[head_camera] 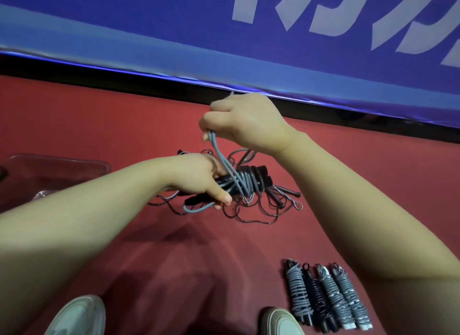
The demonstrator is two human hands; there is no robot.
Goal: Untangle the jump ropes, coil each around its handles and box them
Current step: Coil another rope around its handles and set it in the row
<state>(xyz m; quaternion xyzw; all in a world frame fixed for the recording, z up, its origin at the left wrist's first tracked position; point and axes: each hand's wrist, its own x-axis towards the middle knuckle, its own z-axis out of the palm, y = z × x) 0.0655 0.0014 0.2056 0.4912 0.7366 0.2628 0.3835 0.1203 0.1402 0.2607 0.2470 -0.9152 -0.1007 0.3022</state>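
— Where's the rope now?
— Mid-frame. The left hand (199, 177) is wrapped round the black handles (254, 176), and the right hand (246, 123) pinches the grey rope (222, 157) just above.
— Tips?
— Pull taut and lay the turns side by side, clear of the tangle (261, 211) on the floor. The box (62, 158) sits mid-left.

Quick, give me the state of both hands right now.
Left hand: gripping the handles.
Right hand: pinching the rope above the handles.
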